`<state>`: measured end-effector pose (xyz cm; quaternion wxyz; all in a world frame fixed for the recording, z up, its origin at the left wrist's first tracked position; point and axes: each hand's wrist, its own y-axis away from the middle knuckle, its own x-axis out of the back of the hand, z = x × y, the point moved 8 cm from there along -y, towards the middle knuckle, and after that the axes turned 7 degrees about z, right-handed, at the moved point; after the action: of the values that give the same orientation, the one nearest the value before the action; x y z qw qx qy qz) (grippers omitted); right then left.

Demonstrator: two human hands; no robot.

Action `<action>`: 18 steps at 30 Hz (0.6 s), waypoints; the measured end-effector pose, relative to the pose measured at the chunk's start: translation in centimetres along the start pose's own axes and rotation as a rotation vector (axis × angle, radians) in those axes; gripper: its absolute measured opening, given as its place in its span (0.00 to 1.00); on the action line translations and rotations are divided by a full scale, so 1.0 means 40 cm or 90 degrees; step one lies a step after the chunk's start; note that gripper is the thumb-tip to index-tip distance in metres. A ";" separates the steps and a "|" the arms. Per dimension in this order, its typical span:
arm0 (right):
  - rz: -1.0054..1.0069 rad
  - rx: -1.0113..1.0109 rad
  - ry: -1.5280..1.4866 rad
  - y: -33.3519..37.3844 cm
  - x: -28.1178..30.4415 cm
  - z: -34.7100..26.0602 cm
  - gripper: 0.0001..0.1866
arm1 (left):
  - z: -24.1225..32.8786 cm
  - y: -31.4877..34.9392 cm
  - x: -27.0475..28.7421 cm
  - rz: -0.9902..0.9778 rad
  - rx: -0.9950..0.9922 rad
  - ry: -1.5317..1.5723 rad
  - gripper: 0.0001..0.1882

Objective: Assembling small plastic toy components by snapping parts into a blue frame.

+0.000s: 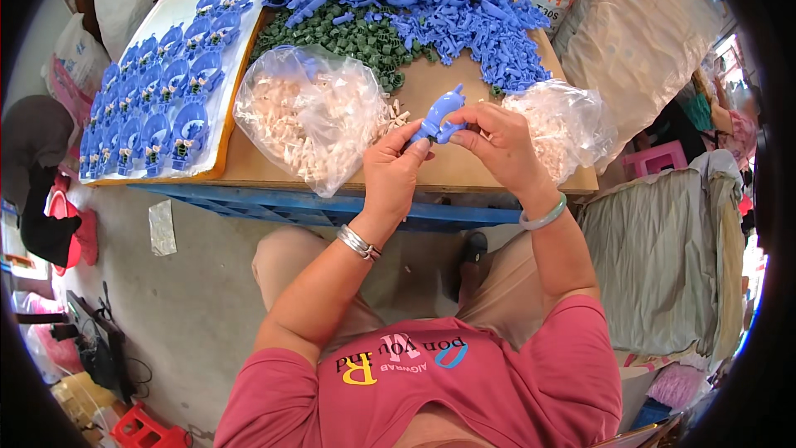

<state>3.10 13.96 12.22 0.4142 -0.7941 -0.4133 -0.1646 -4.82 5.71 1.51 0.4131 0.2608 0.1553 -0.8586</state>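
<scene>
Blue curved plastic piece [441,110] is pinched by fingers of left hand [393,163] and right hand [504,143]. At nine o'clock bulges a crinkled bag [308,120].

Red stool [148,429] left, pink stool [657,158] right.

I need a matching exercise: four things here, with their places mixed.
1. Pale green bangle
2. White tray
3. Blue moulded plastic piece
4. Green plastic pieces

A. at fingertips of the left hand and right hand
B. just beyond the larger clear bag
C. around the right wrist
D. at the table's left end

1-C; 2-D; 3-A; 4-B
</scene>
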 end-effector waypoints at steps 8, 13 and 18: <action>0.038 0.015 0.019 0.019 0.006 0.014 0.09 | 0.026 0.006 -0.001 -0.002 -0.100 -0.116 0.14; 0.047 -0.014 0.001 0.018 0.009 0.018 0.10 | 0.021 0.018 -0.014 -0.019 -0.074 -0.123 0.14; 0.036 0.002 0.028 0.006 -0.013 0.005 0.12 | -0.031 0.010 0.012 0.056 0.061 0.074 0.13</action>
<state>2.96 13.76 11.64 0.4287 -0.8012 -0.3816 -0.1695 -4.38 5.76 0.20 0.4277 0.3362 0.1256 -0.8296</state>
